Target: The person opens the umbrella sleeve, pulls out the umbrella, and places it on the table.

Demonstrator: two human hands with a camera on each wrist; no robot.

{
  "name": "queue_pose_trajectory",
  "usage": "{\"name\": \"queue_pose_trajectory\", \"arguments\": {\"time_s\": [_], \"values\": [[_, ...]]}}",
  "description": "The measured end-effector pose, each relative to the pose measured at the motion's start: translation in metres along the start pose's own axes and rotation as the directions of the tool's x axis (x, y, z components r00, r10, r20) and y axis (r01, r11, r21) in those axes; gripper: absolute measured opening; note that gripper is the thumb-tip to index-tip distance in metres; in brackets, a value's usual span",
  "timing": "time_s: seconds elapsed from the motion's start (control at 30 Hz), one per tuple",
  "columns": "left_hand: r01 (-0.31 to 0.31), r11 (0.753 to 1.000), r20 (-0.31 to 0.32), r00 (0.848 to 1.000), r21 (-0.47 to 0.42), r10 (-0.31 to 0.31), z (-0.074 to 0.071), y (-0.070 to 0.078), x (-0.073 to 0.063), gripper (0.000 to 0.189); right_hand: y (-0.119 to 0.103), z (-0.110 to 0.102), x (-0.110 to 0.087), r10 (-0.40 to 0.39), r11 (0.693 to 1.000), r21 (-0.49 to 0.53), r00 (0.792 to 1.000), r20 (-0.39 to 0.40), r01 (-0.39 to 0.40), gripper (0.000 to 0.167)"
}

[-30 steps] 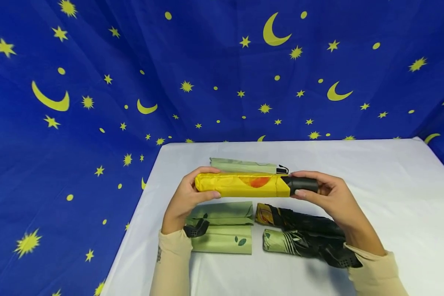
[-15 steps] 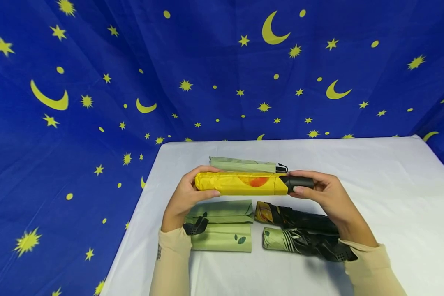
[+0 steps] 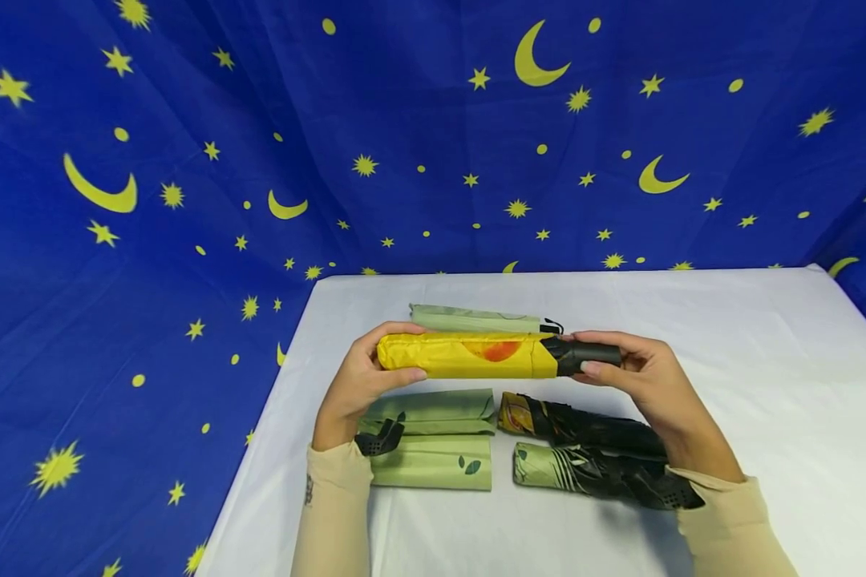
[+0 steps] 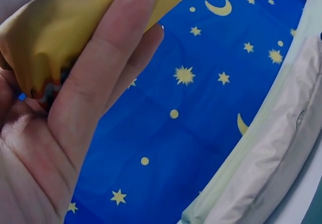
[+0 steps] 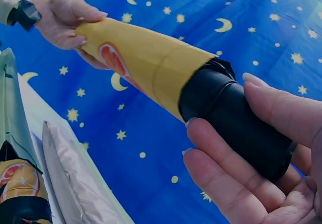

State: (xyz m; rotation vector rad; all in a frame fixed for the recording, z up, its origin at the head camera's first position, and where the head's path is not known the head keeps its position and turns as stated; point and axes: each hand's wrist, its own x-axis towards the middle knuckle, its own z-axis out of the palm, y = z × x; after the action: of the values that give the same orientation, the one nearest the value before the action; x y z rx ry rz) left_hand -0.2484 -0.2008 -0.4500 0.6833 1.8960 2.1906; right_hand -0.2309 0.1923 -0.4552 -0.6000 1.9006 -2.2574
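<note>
one yellow sleeve [image 3: 469,357], black umbrella [image 3: 583,354] partly inside, left grip [image 3: 354,383] pinching sleeve, right grip [image 3: 647,373] pinching umbrella

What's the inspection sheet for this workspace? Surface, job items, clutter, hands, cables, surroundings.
Surface: table under a white cloth, lightly creased.
Job items: yellow sleeve with an orange-slice print, held level above the table; black handle sticks out at its right end.
Clutter: two green sleeves front left; folded orange-print umbrella and folded leaf-print umbrella front right; green-covered umbrella behind the yellow sleeve, partly hidden.
Hands: left hand grips the yellow sleeve's closed end; right hand holds the black handle.
Cables: nothing seen.
Surroundings: blue star-and-moon curtain behind and at both sides.
</note>
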Motion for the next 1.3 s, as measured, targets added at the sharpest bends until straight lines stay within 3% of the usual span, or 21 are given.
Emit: {"name": "queue_pose_trajectory", "arguments": {"time_s": [1.3], "values": [[-0.010,1.000,-0.029,1.000,0.009,0.011,-0.014,-0.005,-0.004,0.052,0.006,-0.017,0.000,-0.055,0.995,0.083,0.998,0.012,0.054,0.037]]}}
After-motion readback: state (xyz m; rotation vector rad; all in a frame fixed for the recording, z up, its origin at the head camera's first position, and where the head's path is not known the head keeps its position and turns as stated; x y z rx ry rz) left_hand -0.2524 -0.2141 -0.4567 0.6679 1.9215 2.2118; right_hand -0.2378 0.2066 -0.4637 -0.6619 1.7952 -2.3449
